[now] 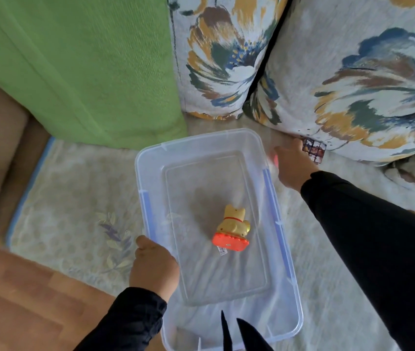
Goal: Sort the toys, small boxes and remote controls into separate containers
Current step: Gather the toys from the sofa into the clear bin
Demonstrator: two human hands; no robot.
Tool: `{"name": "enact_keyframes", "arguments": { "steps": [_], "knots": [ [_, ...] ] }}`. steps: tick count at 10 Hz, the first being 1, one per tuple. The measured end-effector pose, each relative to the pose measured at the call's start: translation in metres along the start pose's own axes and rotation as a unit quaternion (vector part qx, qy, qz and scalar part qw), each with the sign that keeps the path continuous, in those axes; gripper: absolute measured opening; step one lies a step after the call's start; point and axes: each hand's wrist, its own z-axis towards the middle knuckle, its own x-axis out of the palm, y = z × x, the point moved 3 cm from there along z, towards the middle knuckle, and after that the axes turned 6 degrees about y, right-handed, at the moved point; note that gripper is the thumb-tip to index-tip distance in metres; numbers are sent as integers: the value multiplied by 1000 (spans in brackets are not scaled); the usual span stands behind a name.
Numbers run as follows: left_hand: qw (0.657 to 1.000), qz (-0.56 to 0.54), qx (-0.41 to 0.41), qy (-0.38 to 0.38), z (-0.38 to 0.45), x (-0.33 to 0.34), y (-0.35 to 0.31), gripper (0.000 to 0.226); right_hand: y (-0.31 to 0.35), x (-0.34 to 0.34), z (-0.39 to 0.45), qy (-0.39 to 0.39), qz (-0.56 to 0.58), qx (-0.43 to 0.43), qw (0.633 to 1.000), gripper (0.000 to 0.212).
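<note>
Head view: left hand point(154, 266) is curled over the bin point(202, 141) rim, likely steadying it. Right hand point(293, 164) reaches toward a cube point(315, 149) at the cushion point(358, 79) edge; its grip I cannot tell. A toy point(231, 228) lies inside the bin. Nothing blocks the cube, though it sits tucked against the cushion.

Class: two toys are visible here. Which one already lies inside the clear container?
The yellow cat figure on its orange base lies inside the clear container. The puzzle cube is outside, by the floral cushion, at the right hand.
</note>
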Motion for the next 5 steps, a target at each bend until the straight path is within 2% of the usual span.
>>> {"name": "enact_keyframes", "arguments": {
  "steps": [1,2,3,4,5],
  "knots": [
    [960,-258,-83,-70,-5,-7,3,48,-3,16,-12,56,40,7,998,57],
    [957,-272,-71,-71,-2,-3,5,51,-9,35,-40,41,62,36,997,52],
    [959,-267,-81,-56,3,-1,12,51,-3,32,-67,-117,213,105,964,50],
    [965,-249,-62,-55,0,-1,8,51,20,15,-112,-289,292,55,910,54],
    [956,-274,-77,-65,-3,-2,9,51,55,13,-156,-248,243,-77,935,60]
  ]
}}
